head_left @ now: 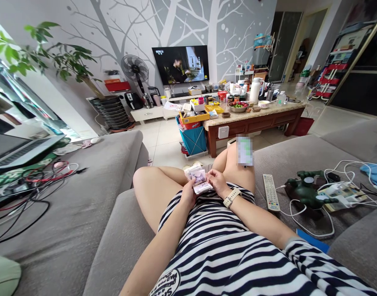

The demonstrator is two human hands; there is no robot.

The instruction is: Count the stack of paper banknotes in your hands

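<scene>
A stack of banknotes (198,179) rests in my lap, above my striped dress. My left hand (188,192) is closed around the stack from the left and below. My right hand (217,182), with a pale watch (232,197) on its wrist, pinches the notes from the right, fingers curled on the top ones. A phone (245,150) lies on my right thigh, just beyond the hands.
I sit on a grey sofa (114,230). A remote control (270,191), a green figure (305,190) and white cables lie to my right. A laptop (21,150) and tangled wires lie to the left. A cluttered coffee table (256,117) and a television (180,64) stand ahead.
</scene>
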